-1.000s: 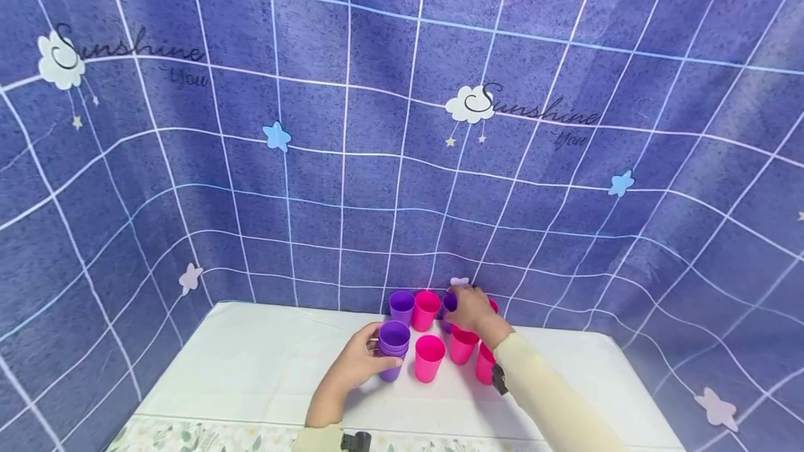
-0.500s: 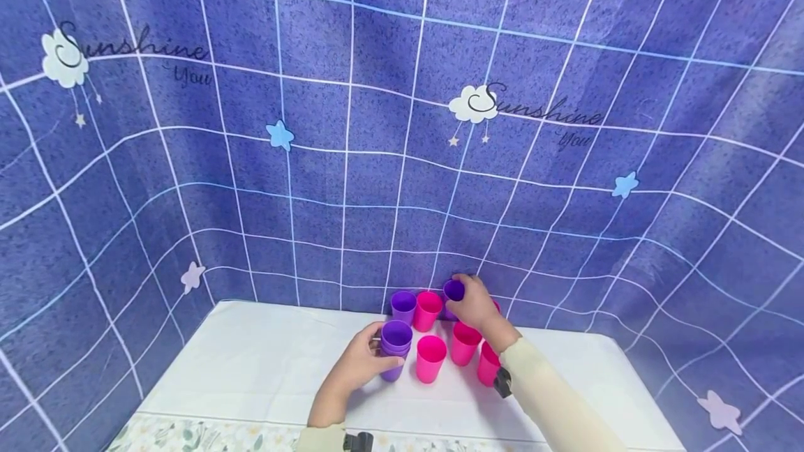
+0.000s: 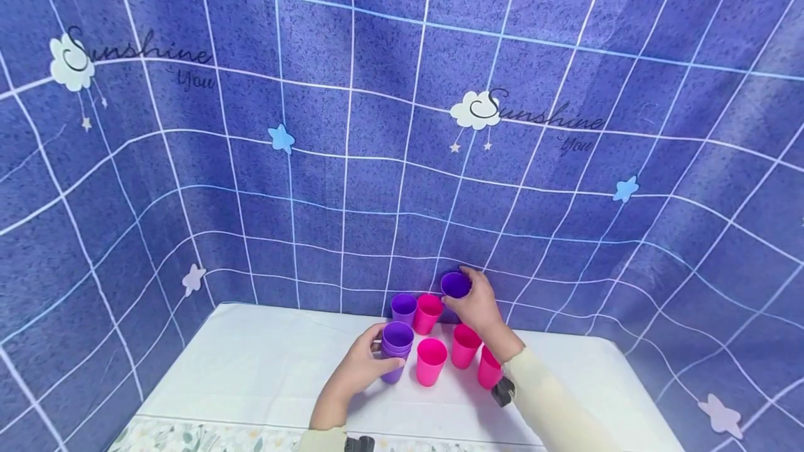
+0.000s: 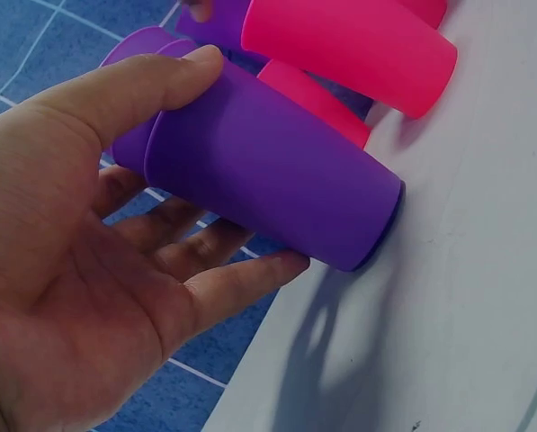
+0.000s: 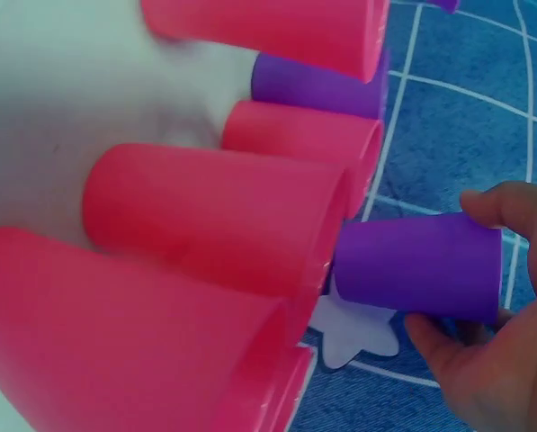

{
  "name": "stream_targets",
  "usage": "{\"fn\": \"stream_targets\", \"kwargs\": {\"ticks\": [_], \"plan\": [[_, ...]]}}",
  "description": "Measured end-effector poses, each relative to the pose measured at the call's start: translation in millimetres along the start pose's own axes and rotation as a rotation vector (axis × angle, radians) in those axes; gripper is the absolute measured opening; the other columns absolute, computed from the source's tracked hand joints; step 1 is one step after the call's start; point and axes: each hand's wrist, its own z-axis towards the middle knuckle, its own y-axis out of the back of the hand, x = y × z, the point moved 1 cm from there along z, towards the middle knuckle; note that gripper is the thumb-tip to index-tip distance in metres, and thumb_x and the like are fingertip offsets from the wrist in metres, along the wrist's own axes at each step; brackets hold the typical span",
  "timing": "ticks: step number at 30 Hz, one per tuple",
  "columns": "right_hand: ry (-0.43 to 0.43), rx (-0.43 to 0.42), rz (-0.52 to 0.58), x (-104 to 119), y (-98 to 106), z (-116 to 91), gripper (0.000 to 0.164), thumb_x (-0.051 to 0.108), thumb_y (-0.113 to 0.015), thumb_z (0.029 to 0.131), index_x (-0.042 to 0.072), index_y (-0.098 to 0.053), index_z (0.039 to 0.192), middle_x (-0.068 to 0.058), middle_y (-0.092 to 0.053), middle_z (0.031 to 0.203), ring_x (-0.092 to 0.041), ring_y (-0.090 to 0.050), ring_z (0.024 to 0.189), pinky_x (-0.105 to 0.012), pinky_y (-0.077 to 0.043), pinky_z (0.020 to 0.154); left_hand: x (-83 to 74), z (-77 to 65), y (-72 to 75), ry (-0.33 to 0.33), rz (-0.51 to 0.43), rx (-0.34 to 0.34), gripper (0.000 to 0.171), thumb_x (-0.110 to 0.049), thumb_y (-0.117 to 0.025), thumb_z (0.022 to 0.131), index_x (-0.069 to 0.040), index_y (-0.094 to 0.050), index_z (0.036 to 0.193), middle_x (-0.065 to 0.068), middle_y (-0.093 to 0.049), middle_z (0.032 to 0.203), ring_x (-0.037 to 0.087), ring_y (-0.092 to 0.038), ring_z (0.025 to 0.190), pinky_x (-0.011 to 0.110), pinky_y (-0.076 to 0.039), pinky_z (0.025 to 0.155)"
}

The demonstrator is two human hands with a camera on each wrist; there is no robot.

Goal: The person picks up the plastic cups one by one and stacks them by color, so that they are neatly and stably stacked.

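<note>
In the head view my left hand [image 3: 356,372] holds a stack of nested purple cups [image 3: 394,361], thumb on the near side. The left wrist view shows the lowest purple cup's base at the white surface and more than one rim at the top. My right hand [image 3: 479,307] grips a single purple cup [image 3: 455,286] near its rim, behind the pink cups. In the right wrist view that purple cup [image 5: 421,265] hangs off the surface, thumb on one side and fingers on the other. Between my hands stands a pink cup [image 3: 430,363].
A purple cup [image 3: 403,308] and a pink cup [image 3: 428,314] stand at the back edge of the white table [image 3: 251,368]. Two more pink cups, a middle one [image 3: 465,346] and a right one [image 3: 488,370], stand below my right arm. A blue grid curtain [image 3: 314,229] rises behind.
My right hand has taken the purple cup from the back row and lifted it up, clear of the cups beside it. My left hand has stayed on the purple stack.
</note>
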Motion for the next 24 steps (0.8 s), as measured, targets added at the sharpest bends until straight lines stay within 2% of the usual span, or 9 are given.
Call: {"fn": "stream_targets", "kwargs": {"ticks": [3, 8, 12, 18, 24], "plan": [[0.015, -0.046, 0.015, 5.8, 1.8, -0.7, 0.079, 0.022, -0.095, 0.073, -0.004, -0.061, 0.139, -0.026, -0.063, 0.135, -0.044, -0.062, 0.125, -0.056, -0.054, 0.109, 0.4, 2.2, -0.9, -0.012, 0.002, 0.003, 0.075, -0.016, -0.087, 0.084, -0.006, -0.052, 0.150, 0.022, -0.064, 0.139, 0.038, -0.065, 0.123, 0.055, -0.058, 0.102], [0.007, -0.075, 0.047, 17.5, 1.9, -4.0, 0.074, 0.036, -0.097, 0.073, 0.002, -0.068, 0.133, -0.016, -0.067, 0.126, -0.031, -0.065, 0.109, -0.045, -0.060, 0.093, 1.7, 6.4, -2.2, -0.025, 0.010, -0.014, 0.076, -0.016, -0.085, 0.085, -0.004, -0.051, 0.152, 0.023, -0.065, 0.140, 0.038, -0.065, 0.123, 0.054, -0.057, 0.102], [-0.009, -0.041, 0.102, 30.4, 0.3, -8.2, 0.072, 0.043, -0.095, 0.075, 0.010, -0.069, 0.133, -0.008, -0.067, 0.122, -0.023, -0.063, 0.105, -0.033, -0.058, 0.087, 3.0, 9.8, -1.9, -0.053, 0.011, -0.038, 0.076, -0.014, -0.084, 0.086, -0.004, -0.050, 0.153, 0.023, -0.065, 0.140, 0.040, -0.064, 0.125, 0.057, -0.056, 0.105], [0.004, 0.024, 0.245, 49.5, -4.6, -15.7, 0.064, 0.037, -0.095, 0.076, 0.013, -0.070, 0.129, -0.006, -0.066, 0.115, -0.016, -0.066, 0.092, -0.022, -0.058, 0.077, 5.9, 14.6, -0.9, -0.075, -0.005, -0.052, 0.074, -0.015, -0.083, 0.087, -0.008, -0.051, 0.153, 0.022, -0.065, 0.141, 0.042, -0.062, 0.129, 0.061, -0.054, 0.108], [0.042, 0.078, 0.306, 60.0, -13.4, -19.6, 0.061, 0.034, -0.095, 0.078, 0.012, -0.070, 0.128, -0.006, -0.067, 0.116, -0.013, -0.068, 0.094, -0.021, -0.060, 0.078, 8.1, 19.9, -1.1, -0.099, 0.008, -0.059, 0.074, -0.014, -0.084, 0.086, -0.006, -0.052, 0.152, 0.023, -0.065, 0.140, 0.043, -0.063, 0.127, 0.061, -0.055, 0.105]]}}
